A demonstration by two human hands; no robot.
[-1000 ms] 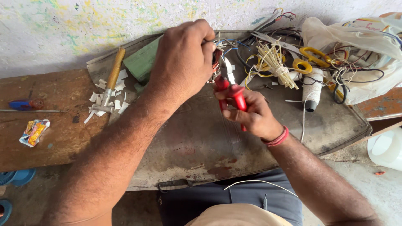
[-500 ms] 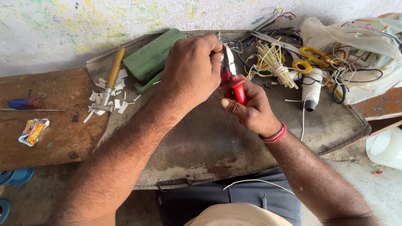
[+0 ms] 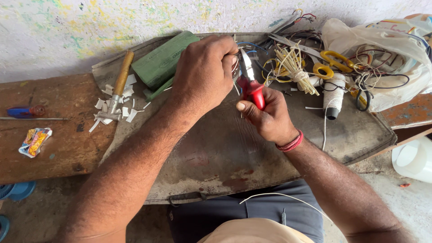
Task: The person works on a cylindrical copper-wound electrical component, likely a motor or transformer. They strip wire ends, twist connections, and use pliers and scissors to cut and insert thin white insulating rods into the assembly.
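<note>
Both hands meet at upper centre of the frame: right hand fisted around red-handled pliers, nose pointing up; left hand curled, knuckles up, pinching thin wires beside the pliers' tip.

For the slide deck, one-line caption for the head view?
Left hand pinches thin wires while right hand grips red-handled metal pliers over a worn dark work board.

Green block at the surface's far edge, wooden-handled tool among white scraps near its left corner. Yellow-handled scissors, white thread spool, plastic bag far right. Blue-handled screwdriver on plank.
</note>
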